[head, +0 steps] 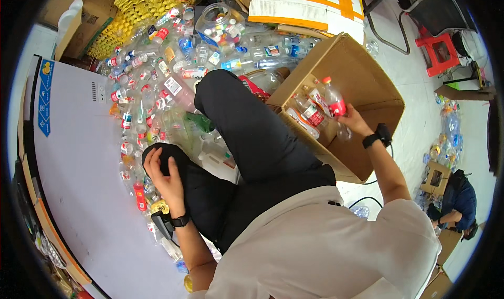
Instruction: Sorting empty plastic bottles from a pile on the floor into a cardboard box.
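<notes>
Inside an open cardboard box (pixel 354 63) at my right, my right hand (pixel 353 121) grips a clear plastic bottle (pixel 334 96) with a red cap and red label. Several bottles lie together in that box, among them a clear bottle (pixel 313 113) with a red-and-white label. My left hand (pixel 163 173) rests on my left knee with its fingers apart and holds nothing. Beyond and around my legs spreads a heap of empty plastic bottles (pixel 145 98). A large pinkish bottle (pixel 182 92) and a green bottle (pixel 200 122) lie in it near my knees.
A clear jar (pixel 220 17) of bottle caps stands at the far side of the heap. Flattened cartons (pixel 289 8) lie behind it. A white panel (pixel 78 161) borders the left. At right are a red stool (pixel 438 53) and a bent-over person (pixel 458 204) beside more bottles.
</notes>
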The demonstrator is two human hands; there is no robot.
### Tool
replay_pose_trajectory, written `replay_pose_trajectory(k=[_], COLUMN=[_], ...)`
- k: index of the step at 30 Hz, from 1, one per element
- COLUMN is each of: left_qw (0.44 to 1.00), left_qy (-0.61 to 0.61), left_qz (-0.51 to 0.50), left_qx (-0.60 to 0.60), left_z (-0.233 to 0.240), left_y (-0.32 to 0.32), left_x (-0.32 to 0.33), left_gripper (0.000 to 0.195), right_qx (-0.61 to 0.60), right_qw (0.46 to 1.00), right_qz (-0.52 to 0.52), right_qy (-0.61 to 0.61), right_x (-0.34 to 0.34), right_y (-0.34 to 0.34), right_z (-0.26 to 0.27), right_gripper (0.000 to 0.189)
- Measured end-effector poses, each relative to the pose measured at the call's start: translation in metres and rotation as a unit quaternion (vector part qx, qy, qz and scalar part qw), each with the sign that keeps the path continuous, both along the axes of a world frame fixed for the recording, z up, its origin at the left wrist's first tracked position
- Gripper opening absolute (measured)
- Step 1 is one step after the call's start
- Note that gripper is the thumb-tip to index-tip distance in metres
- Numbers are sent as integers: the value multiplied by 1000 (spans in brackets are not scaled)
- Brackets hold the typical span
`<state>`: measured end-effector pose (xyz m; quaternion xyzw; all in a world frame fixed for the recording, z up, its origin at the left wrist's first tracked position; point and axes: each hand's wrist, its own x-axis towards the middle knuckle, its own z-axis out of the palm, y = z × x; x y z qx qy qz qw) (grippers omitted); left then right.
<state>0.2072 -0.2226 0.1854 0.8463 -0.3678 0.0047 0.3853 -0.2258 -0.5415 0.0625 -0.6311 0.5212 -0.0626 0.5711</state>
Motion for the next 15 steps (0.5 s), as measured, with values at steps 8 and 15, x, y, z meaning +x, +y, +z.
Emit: replay_pose_trajectory(k=[8,15], left_qw=[999,998], left_qy=[-10,-29], left_qz=[46,59], left_qx=[13,24], left_z=[-2,0], left_y=[10,8], left_x=[-8,-10], left_gripper=[22,20], right_qx=[-156,-195], right_qw=[932,912], right_qz=[64,65], right_qy=[321,355], right_x=[-20,7], right_y=[-26,-39], right_z=[-149,-164], right_gripper=[77,84])
